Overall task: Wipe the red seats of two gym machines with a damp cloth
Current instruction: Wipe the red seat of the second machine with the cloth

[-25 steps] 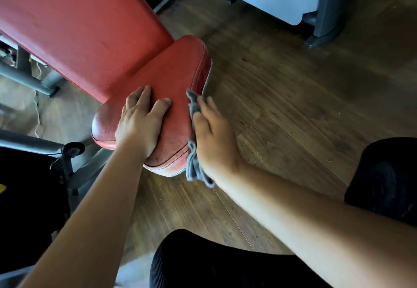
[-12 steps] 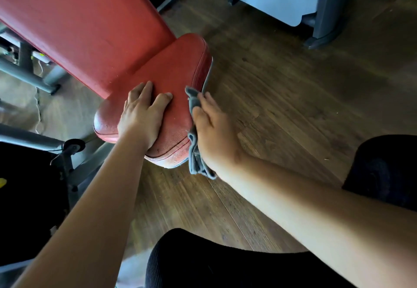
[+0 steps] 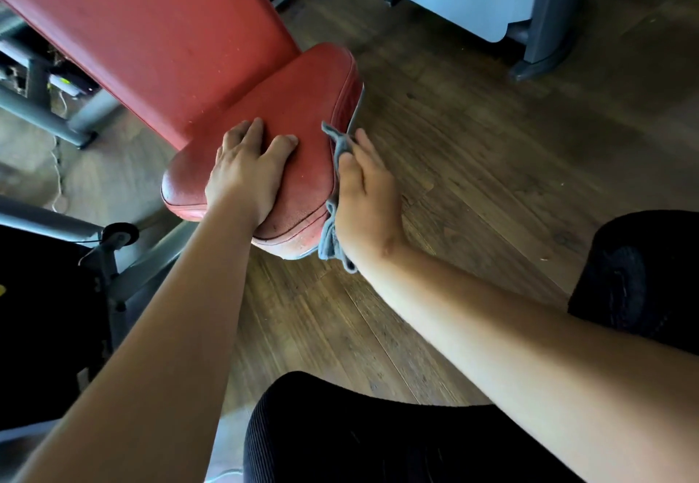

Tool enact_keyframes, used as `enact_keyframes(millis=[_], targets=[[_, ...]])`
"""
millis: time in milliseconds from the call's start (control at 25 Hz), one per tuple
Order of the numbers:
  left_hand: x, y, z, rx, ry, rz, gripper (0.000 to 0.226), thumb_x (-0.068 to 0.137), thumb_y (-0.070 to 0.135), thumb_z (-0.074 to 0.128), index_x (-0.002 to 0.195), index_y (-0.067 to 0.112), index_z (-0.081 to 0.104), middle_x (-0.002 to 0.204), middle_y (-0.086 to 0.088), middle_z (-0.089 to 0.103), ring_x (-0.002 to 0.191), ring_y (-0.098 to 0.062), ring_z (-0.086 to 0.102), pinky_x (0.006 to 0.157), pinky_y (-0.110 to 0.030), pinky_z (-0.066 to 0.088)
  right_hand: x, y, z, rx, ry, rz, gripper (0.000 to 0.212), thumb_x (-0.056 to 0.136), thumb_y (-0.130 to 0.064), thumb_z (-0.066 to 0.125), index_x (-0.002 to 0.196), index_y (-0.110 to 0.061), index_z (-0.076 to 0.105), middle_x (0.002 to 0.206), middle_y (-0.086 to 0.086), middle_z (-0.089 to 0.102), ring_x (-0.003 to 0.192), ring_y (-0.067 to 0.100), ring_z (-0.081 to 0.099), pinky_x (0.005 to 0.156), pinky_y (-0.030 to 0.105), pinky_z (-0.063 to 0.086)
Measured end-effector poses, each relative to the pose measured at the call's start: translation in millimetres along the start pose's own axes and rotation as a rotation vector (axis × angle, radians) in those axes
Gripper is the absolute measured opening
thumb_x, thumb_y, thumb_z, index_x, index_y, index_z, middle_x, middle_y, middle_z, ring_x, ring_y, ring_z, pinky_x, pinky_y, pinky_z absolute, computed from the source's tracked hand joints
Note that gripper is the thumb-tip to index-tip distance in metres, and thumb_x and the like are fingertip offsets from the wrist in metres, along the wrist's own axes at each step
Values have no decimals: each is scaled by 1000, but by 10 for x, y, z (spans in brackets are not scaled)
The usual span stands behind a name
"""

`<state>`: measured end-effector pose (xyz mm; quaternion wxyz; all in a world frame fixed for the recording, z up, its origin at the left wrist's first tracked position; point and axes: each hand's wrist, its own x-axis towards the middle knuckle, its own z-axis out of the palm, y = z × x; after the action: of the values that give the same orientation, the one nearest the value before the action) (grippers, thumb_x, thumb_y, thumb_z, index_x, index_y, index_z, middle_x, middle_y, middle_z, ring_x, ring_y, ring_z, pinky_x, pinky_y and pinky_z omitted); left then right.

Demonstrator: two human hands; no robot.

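Right hand is working the right flank of the red seat, and over the last second it has hardly travelled. It sits at much the same spot on that side edge; if there is a stroke, it is a very short one. The fingers lie long and fairly straight, pressing the grey cloth flat against the side wall. One corner of the cloth pokes out by the fingertips and a bunched tail hangs below the heel of the hand.

Left hand has not budged either. It is spread wide on the near half of the seat top, palm down, holding nothing, and looks to be bracing the pad.

What has shifted is the view, which has eased a touch so the seat sits slightly farther up the picture. The seat itself stays put, just near of the big red back pad and over the wooden floor, with the grey frame to its left.

My read is that the side of this seat is getting a slow, firm rub and the pass along it is not finished. The far stretch of that edge lies beyond the fingertips, so the cloth likely needs to slide onward. No second red seat is in view, so that half of the job cannot be judged.
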<state>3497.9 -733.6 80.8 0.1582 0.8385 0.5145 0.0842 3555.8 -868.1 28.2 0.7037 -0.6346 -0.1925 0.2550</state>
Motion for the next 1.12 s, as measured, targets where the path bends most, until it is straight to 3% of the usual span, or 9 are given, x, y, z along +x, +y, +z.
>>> enact_keyframes(millis=[120, 280, 440, 640, 760, 880, 1000, 1120], targets=[[-2, -18, -6, 2, -5, 4, 76, 92, 70, 40, 159, 34, 35, 166, 13, 28, 153, -17, 26, 120, -44, 25, -397, 41, 58, 5, 3, -75, 48, 108, -20, 34, 155, -10, 37, 168, 2, 22, 152, 5, 20, 120, 12, 16], [1, -10, 11, 7, -3, 11, 75, 94, 69, 40, 159, 33, 34, 167, 13, 27, 154, -18, 26, 120, -44, 25, -125, 51, 63, 88, 122, 1, 46, 105, -22, 34, 148, -10, 47, 164, 3, 34, 147, 6, 31, 121, 22, 24], [5, -24, 9, 10, 1, 20, 76, 93, 70, 40, 159, 32, 35, 167, 13, 28, 154, -17, 25, 121, -44, 25, -692, 54, 225, 105, 84, -38, 52, 108, -18, 35, 159, -11, 25, 169, 2, 15, 153, 1, 13, 120, 11, 15], [18, -39, 7, -12, 15, 23, 73, 95, 68, 42, 159, 33, 37, 166, 14, 28, 153, -17, 26, 119, -43, 25, -142, 57, 118, 106, 118, 15, 47, 104, -22, 33, 148, -11, 48, 163, 6, 35, 144, 1, 30, 106, -3, 18], [23, -53, 25, -17, 18, 29, 73, 94, 68, 42, 158, 33, 38, 165, 14, 30, 153, -17, 27, 119, -43, 25, -397, 75, 125, 48, 116, -17, 45, 107, -19, 33, 151, -11, 43, 164, 3, 31, 148, 5, 28, 109, -2, 17], [20, -55, 9, -17, 14, 28, 73, 93, 69, 43, 157, 33, 39, 165, 13, 31, 152, -18, 29, 119, -44, 26, -375, 89, 106, 76, 76, -32, 46, 108, -19, 34, 152, -13, 42, 166, 2, 28, 148, 1, 25, 117, 6, 16], [27, -46, 8, -20, 13, 21, 73, 92, 70, 43, 157, 35, 39, 164, 14, 31, 152, -18, 29, 118, -44, 27, 78, 192, 37, 90, 24, 77, 52, 100, -36, 34, 144, -19, 54, 157, 4, 46, 146, 13, 39, 124, 40, 29], [22, -47, 1, -25, 6, 6, 73, 91, 71, 43, 155, 37, 41, 164, 14, 32, 151, -17, 30, 118, -44, 28, -170, 235, 84, 113, 38, -22, 49, 100, -36, 35, 144, -22, 53, 148, 1, 55, 139, 12, 48, 118, 43, 37]])
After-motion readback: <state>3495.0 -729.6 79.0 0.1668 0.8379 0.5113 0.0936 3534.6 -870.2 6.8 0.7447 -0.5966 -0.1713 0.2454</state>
